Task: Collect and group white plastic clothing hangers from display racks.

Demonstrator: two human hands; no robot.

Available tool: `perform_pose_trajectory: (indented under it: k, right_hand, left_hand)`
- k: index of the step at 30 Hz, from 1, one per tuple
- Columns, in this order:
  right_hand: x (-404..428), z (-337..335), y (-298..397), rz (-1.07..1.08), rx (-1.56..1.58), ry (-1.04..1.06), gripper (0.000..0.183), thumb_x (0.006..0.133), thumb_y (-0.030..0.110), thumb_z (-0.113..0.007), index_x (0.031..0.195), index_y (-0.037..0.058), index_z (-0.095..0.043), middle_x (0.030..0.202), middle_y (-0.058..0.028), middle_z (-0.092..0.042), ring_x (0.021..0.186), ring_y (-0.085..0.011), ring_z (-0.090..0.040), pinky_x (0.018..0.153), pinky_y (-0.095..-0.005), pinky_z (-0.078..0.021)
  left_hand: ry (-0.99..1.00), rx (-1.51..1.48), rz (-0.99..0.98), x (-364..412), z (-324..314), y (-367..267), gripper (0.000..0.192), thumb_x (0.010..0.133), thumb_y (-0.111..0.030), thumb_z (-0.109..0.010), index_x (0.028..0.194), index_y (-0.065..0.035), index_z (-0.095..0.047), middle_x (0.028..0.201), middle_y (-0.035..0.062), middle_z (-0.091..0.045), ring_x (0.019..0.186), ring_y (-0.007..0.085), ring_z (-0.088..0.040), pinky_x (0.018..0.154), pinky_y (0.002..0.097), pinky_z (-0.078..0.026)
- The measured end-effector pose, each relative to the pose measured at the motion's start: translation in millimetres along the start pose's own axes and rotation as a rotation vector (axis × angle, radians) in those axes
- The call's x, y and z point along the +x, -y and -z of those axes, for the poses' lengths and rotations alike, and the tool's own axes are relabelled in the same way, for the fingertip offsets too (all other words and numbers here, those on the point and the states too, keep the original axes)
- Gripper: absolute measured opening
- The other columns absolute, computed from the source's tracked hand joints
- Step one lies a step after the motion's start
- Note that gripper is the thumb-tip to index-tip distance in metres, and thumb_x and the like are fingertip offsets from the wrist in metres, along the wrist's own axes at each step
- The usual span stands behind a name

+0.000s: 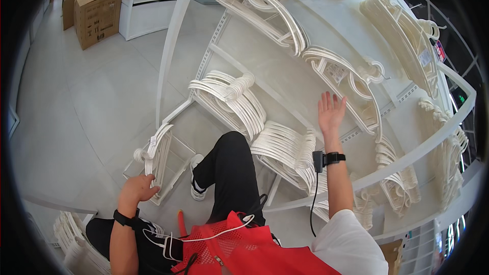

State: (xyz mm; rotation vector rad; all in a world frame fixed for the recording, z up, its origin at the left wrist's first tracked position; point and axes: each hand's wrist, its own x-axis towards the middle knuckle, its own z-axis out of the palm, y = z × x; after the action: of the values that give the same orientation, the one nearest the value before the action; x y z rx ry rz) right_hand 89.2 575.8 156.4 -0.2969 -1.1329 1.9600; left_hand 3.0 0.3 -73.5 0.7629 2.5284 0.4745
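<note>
At lower left, my left hand (138, 188) has its fingers curled on the near end of a small bundle of white hangers (162, 160). Part of that grip is hidden behind the hand itself. The bundle sits in a low white wire rack (182, 173), and its front hanger bears a small label. My right hand (331, 111) is raised with the palm showing and fingers apart, holding nothing. Just beyond its fingertips is a stack of white hangers (344, 67) with a paper label. Two more rows of white hangers, one on the left (229, 99) and one nearer me (284, 145), rest on low brackets.
A curved white rail (416, 149) sweeps across the right side, and a white post (170, 46) rises at left. More hangers (401, 38) fill the upper right. A cardboard box (98, 15) stands on the tiled floor. A black cable (314, 206) hangs from my right wrist strap.
</note>
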Motion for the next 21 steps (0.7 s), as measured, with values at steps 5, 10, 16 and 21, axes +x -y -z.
perform_pose_trajectory:
  k: [5,10,16,21]
  right_hand:
    - [31.5,3.3,21.1,-0.052,0.106,0.017,0.057,0.095,0.04,-0.059,0.129,-0.0042,-0.047,0.133,-0.0155,-0.053,0.128,-0.0263,-0.05,0.108,-0.0362,-0.0395]
    - [40.8,9.4,35.3,-0.086,0.026,0.004,0.038,0.097,0.023,-0.055,0.12,-0.0065,-0.051,0.119,-0.019,-0.06,0.118,-0.0287,-0.058,0.097,-0.0351,-0.0502]
    - [6.6,-4.5,41.6,-0.109,0.085,-0.09,0.036,0.098,0.019,-0.051,0.121,-0.0078,-0.05,0.117,-0.02,-0.06,0.115,-0.0314,-0.059,0.097,-0.0361,-0.0513]
    - [-23.1,-19.9,34.1,-0.08,0.078,-0.023,0.038,0.102,0.024,-0.046,0.124,-0.0063,-0.05,0.116,-0.0192,-0.061,0.114,-0.0316,-0.059,0.096,-0.0361,-0.0521]
  left_hand:
    - [-0.012,0.032,-0.017,6.9,-13.9,12.1,0.039,0.088,-0.036,-0.06,0.114,-0.0068,-0.065,0.103,0.017,-0.069,0.097,0.0361,-0.065,0.083,0.0461,-0.052]
    - [-0.005,0.05,-0.04,5.2,-19.4,15.1,0.036,0.09,-0.033,-0.058,0.115,-0.0074,-0.064,0.102,0.0176,-0.069,0.096,0.036,-0.065,0.083,0.0468,-0.052]
    - [-0.015,0.007,-0.039,6.6,-18.4,16.1,0.037,0.088,-0.031,-0.061,0.115,-0.0061,-0.062,0.1,0.0189,-0.069,0.098,0.0386,-0.063,0.084,0.0479,-0.05]
    - [-0.033,0.02,-0.049,2.1,-14.3,12.4,0.038,0.088,-0.033,-0.062,0.114,-0.0066,-0.063,0.099,0.0182,-0.069,0.097,0.0381,-0.064,0.083,0.0476,-0.051]
